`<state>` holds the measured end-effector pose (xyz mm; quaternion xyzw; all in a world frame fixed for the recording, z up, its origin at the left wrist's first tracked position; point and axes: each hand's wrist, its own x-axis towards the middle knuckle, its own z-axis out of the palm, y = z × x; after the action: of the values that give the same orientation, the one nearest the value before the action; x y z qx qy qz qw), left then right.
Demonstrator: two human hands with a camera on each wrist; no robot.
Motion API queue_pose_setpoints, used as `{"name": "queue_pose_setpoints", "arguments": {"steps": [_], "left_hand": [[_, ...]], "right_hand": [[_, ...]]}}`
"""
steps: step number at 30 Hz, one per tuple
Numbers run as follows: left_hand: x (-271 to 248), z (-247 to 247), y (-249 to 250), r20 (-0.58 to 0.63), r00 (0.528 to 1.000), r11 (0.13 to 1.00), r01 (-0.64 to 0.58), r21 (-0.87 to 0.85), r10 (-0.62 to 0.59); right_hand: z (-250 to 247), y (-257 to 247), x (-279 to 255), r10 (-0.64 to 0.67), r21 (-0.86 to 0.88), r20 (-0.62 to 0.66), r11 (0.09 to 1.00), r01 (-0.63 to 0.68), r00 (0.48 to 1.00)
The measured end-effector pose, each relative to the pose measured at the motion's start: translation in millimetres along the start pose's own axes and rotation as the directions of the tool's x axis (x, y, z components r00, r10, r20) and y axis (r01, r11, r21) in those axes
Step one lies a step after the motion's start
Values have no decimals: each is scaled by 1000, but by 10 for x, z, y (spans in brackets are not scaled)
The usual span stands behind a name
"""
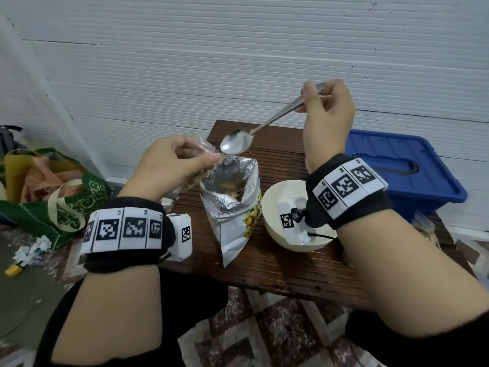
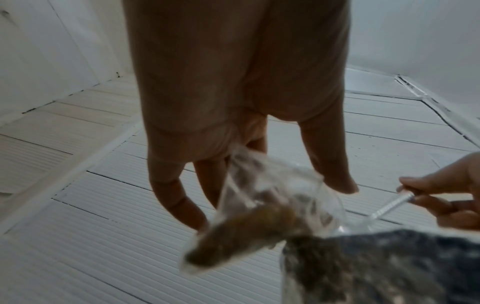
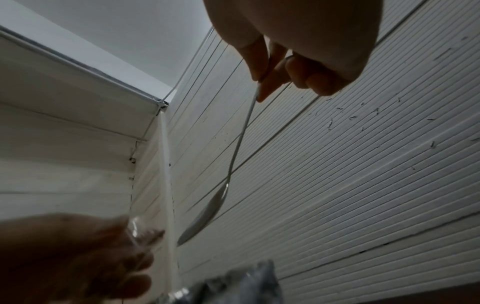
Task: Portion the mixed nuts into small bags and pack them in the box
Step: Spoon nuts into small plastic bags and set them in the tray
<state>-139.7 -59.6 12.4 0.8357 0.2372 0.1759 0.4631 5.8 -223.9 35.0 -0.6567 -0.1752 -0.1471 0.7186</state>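
Our left hand (image 1: 169, 165) pinches the small bag (image 2: 262, 216) open beside the foil pouch (image 1: 232, 197) rim, while our right hand (image 1: 326, 120) fingers grip the empty spoon (image 1: 236, 144) above it.

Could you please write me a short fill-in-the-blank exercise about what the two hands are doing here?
1. The right hand holds a ____ by its handle.
2. The left hand pinches a small clear ____ with nuts inside.
3. The open foil pouch stands left of a cream ____.
4. The plastic box at the right is ____ in colour.

Missing words: spoon; bag; bowl; blue
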Motion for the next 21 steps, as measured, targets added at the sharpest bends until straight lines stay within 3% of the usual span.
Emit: {"name": "queue_pose_setpoints", "arguments": {"steps": [4,10,13,16,21], "left_hand": [[-16,4,5,70,997,1000,14,10,-14],[-3,20,-26,130,992,1000,-1,-16,3],[-2,19,-31,150,989,1000,-6,-15,9],[2,20,-33,161,987,1000,-18,1,17],[-4,13,-21,167,986,999,-17,29,12]], "right_hand": [[14,80,-109,-54,-227,263,967,116,963],[97,211,-238,-195,-285,609,851,442,768],[98,298,-346,-155,-342,715,773,534,682],[82,360,-422,-47,-358,706,837,413,707],[109,411,-436,122,-377,538,920,109,834]]}}
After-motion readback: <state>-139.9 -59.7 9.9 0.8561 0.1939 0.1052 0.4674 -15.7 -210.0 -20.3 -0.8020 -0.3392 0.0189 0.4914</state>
